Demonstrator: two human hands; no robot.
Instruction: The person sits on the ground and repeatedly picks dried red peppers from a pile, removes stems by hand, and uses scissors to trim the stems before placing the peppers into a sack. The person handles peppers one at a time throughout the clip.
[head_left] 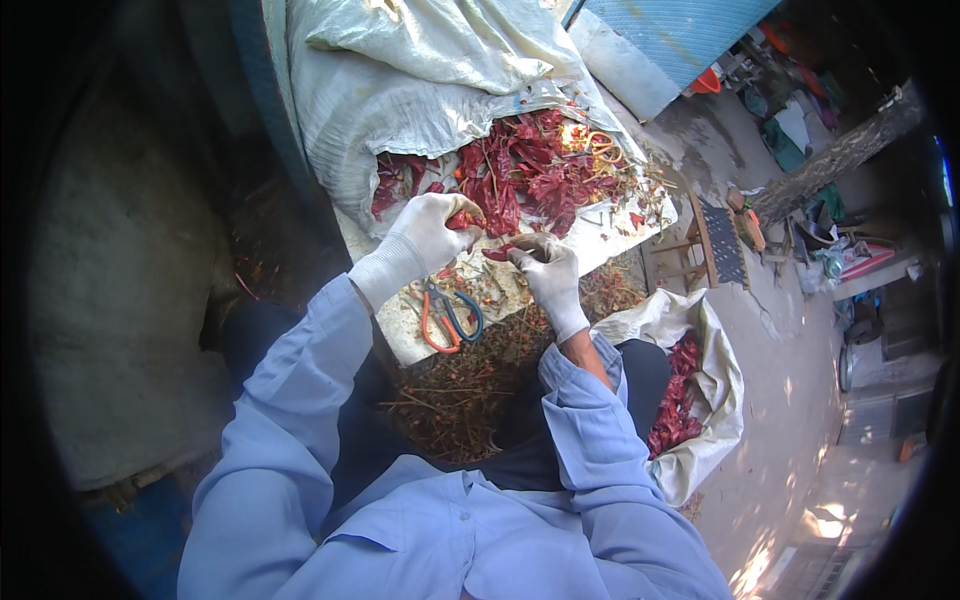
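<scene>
My gloved left hand [428, 232] is closed on a red dried chilli [463, 219]. Beside it, my gloved right hand [545, 268] pinches another red chilli [496, 253] over a pale board [408, 337] littered with stem bits. Orange-and-blue-handled cutters [448, 322] lie on the board below my hands. Beyond them, a pile of dried chillies [515, 165] spills from a large white woven sack [430, 65], with yellow-handled scissors [604, 146] at its right.
An open sack [715, 400] of red chillies sits by my right leg. Stem litter [445, 410] covers the ground below the board. A blue panel [670, 30] stands behind. At right are a slatted wooden chair [700, 245], a tree trunk [830, 160] and assorted clutter; a pale wall [115, 300] is left.
</scene>
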